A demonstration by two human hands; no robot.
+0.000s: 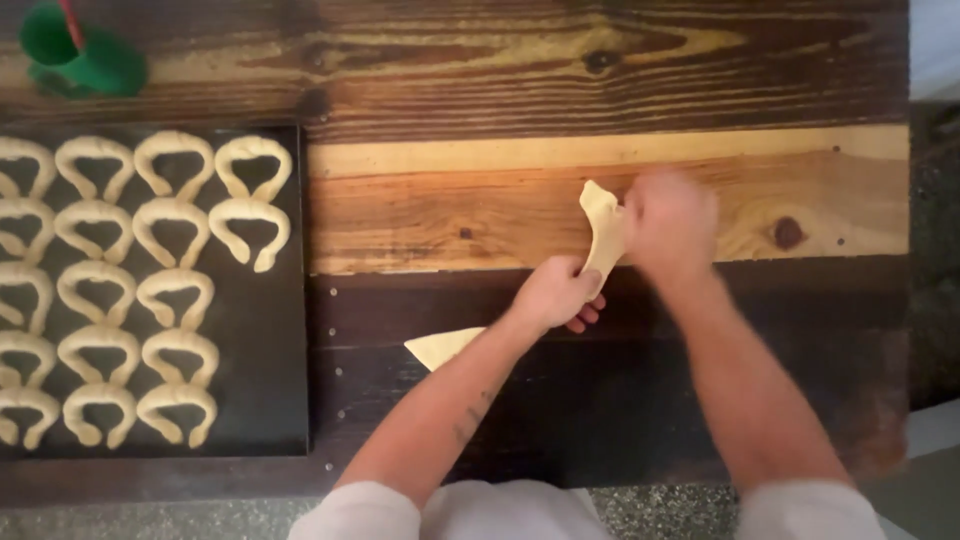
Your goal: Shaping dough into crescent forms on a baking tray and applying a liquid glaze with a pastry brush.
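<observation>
Dough strip: pale, flat piece of dough (603, 232) was held up above the tabletop, well to the right of the baking tray, stretched between both hands.
Left hand: left hand (556, 293) had its grip closed around the lower end of the dough strip, fingers curled under it, right of the baking tray and nearer the person than the right hand.
Right hand: right hand (668, 218) was blurred; its grip seemed pinched on the upper part of the dough strip, farther from the baking tray than the left hand.
Dough triangle: flat pale dough triangle (443, 346) lay on the dark boards just right of the baking tray, partly hidden under the left forearm.
Baking tray: dark baking tray (285, 390) sat at the left side of the tabletop, running out of view on its left.
Shaped crescents: rows of curved raw crescents (175, 285) lay on the baking tray, close together, ends pointing toward the person; the rightmost column held only two pieces at the far end.
Green cup: green cup (72, 55) with a red stick in it stood beyond the far edge of the baking tray.
Tabletop: wooden tabletop (450, 200) showed a lighter plank right of the baking tray, dark boards on either side of it.
</observation>
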